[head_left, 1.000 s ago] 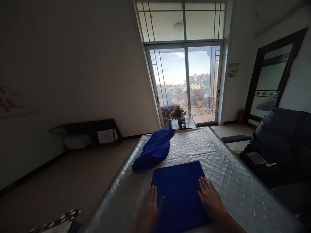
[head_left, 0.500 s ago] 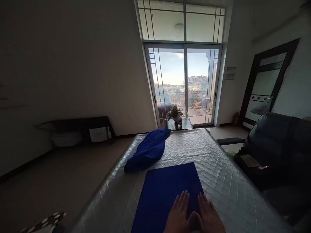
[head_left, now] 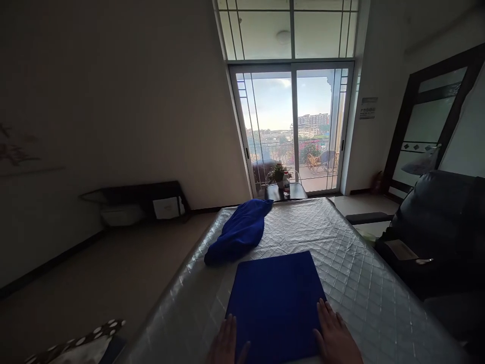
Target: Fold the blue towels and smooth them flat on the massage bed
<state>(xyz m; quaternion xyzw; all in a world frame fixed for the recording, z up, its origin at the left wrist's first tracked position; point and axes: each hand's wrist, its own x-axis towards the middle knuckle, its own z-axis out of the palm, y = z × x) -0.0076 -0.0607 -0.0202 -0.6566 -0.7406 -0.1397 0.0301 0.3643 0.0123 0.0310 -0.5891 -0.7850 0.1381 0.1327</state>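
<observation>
A flat, squarely folded blue cloth (head_left: 278,298) lies on the silver quilted table cover (head_left: 352,263) in front of me. My left hand (head_left: 226,341) rests at its near left edge, fingers stretched out and thumb over the cloth. On the near right edge lies my right hand (head_left: 336,331), fingers extended and thumb apart. Neither hand grips anything. Beyond the folded piece, toward the far left, a second blue cloth (head_left: 238,232) sits in a loose, crumpled heap.
Past the far edge stands a small dark table with a potted plant (head_left: 279,173) and a bottle (head_left: 286,184), before sliding glass doors (head_left: 293,131). A dark armchair (head_left: 443,217) is at the right. A polka-dot fabric (head_left: 81,341) shows at the lower left.
My left hand has slid left from the middle of the folded cloth to its left edge. My right hand stays at the right edge. The view has shifted slightly left.
</observation>
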